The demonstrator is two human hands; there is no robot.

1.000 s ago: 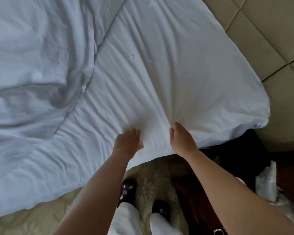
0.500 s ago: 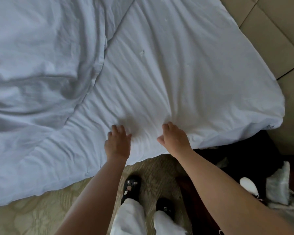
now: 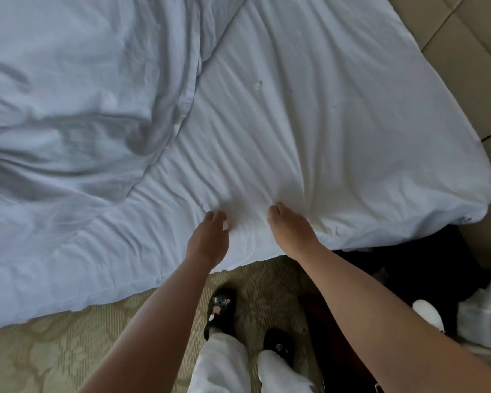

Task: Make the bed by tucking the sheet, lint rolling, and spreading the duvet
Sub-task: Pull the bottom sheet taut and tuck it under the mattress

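Patterned beige carpet (image 3: 54, 347) is showing along the bottom, with the bed filling most of the view above it and tan padded panels (image 3: 465, 66) lying toward 2 o'clock. A white duvet (image 3: 309, 123) is spreading over the bed, its near edge running from 8 o'clock up to a rounded corner at 3 o'clock, and its long axis is stretching from that corner toward 10 o'clock. A bunched, greyer fold of bedding (image 3: 68, 109) is piling up at 10 o'clock. Open carpet is lying at 7 o'clock, while dark clutter and a white bag (image 3: 479, 321) are crowding 4 o'clock. Both arms are reaching forward, palms down. The left hand (image 3: 209, 241) is curling its fingers into the duvet near its edge; the right hand (image 3: 291, 229) is gripping a pinch of the same cloth just beside it, creases fanning out from both. Black slippers (image 3: 220, 310) are standing on the carpet below.
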